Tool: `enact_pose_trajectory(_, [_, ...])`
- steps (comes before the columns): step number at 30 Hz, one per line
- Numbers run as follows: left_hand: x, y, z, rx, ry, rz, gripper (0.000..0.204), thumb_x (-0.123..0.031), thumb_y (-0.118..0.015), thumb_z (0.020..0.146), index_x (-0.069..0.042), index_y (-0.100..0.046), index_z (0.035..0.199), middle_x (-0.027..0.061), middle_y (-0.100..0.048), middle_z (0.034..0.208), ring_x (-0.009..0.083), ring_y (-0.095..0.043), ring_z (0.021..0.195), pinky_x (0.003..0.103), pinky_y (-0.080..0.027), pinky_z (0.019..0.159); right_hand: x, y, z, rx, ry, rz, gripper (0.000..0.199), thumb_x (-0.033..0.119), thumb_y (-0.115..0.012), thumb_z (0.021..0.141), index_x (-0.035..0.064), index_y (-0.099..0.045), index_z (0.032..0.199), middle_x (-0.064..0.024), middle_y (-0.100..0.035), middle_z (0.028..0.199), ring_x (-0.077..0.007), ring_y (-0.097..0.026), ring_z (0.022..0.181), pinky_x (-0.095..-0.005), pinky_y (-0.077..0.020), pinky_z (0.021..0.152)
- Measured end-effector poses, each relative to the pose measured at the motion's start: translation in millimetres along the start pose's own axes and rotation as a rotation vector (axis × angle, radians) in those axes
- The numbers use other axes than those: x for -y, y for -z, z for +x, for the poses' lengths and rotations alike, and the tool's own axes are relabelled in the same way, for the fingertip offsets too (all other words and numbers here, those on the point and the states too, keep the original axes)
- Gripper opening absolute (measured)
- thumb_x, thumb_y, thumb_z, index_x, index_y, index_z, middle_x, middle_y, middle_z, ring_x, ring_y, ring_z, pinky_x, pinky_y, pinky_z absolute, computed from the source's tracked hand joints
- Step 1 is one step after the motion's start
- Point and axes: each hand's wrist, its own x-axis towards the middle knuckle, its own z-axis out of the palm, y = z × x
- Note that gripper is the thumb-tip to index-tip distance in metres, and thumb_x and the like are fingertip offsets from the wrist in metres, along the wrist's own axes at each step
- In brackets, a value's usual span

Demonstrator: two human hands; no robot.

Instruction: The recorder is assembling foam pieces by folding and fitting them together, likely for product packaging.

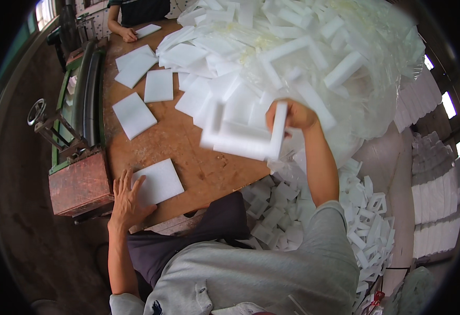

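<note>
Head view, left to right: one roller machine [91,100] flanks the table [204,176]. The left hand [127,197] rests with fingers spread at the left edge of the near white sheet [163,181], gripping nothing. Farther off lie four more flat sheets [134,115], two overlapping; a sixth sits by a co-worker's hand [129,35]. The right hand [295,115] has its fingers closed around the right side of one white foam frame [240,144], above the table. The far-right heap [293,34] and smaller foam pieces [280,215] below are uncountable. Six sheets seem laid out; much of the heap probably remains unsorted.
</note>
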Motion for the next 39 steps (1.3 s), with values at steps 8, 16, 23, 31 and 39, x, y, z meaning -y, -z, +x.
enact_pose_trajectory(8, [-14.9, 9.8, -5.2, -0.092, 0.075, 0.020, 0.083, -0.032, -0.084, 0.073, -0.007, -0.048, 0.144, 0.0228, -0.036, 0.153, 0.0381, -0.029, 0.147, 0.053, -0.023, 0.120, -49.1, -96.7, 25.9, 0.077, -0.344, -0.062, 0.036, -0.020, -0.064, 0.077, -0.0017, -0.069, 0.108, -0.0062, -0.067, 0.105, -0.0150, -0.066, 0.091, -0.0254, -0.0539, 0.076])
enact_pose_trajectory(16, [-71.5, 59.8, 14.5, -0.074, 0.125, -0.682, 0.066, -0.039, -0.066, 0.090, 0.000, -0.050, 0.141, 0.0159, -0.058, 0.106, 0.0184, -0.052, 0.071, 0.032, -0.046, 0.066, -52.0, -150.8, 39.5, 0.053, -0.113, -0.936, 0.034, -0.009, -0.061, 0.075, 0.0097, -0.072, 0.101, -0.0078, -0.064, 0.103, -0.0253, -0.065, 0.088, -0.0364, -0.0523, 0.074])
enact_pose_trajectory(23, [-81.4, 67.4, 14.8, -0.349, 0.075, -0.541, 0.046, -0.013, -0.072, 0.087, 0.002, -0.059, 0.128, 0.0172, -0.064, 0.105, 0.0266, -0.065, 0.091, 0.036, -0.051, 0.077, -21.3, -212.0, 38.0, -0.167, 0.221, -1.462, 0.033, 0.012, -0.072, 0.081, 0.0110, -0.071, 0.114, -0.0102, -0.061, 0.117, -0.0330, -0.064, 0.100, -0.0421, -0.0539, 0.084])
enact_pose_trajectory(31, [-13.7, -5.3, 4.4, -0.729, 0.138, -0.467, 0.047, 0.000, -0.063, 0.089, -0.001, -0.054, 0.135, 0.0181, -0.059, 0.122, 0.0312, -0.058, 0.113, 0.037, -0.044, 0.099, -26.5, -62.8, -74.0, -1.679, -0.254, -1.779, 0.054, 0.012, -0.074, 0.085, 0.0047, -0.058, 0.136, -0.0218, -0.051, 0.140, -0.0406, -0.051, 0.126, -0.0475, -0.0429, 0.105])
enact_pose_trajectory(39, [-34.9, -23.6, -29.9, -0.609, 0.229, -0.555, 0.045, -0.004, -0.066, 0.084, 0.000, -0.055, 0.128, 0.0226, -0.059, 0.118, 0.0408, -0.058, 0.110, 0.044, -0.047, 0.094, -8.0, 10.4, 11.5, -1.352, 0.144, -1.356, 0.039, 0.012, -0.078, 0.082, -0.0001, -0.069, 0.118, -0.0168, -0.069, 0.112, -0.0306, -0.067, 0.102, -0.0362, -0.0515, 0.091])
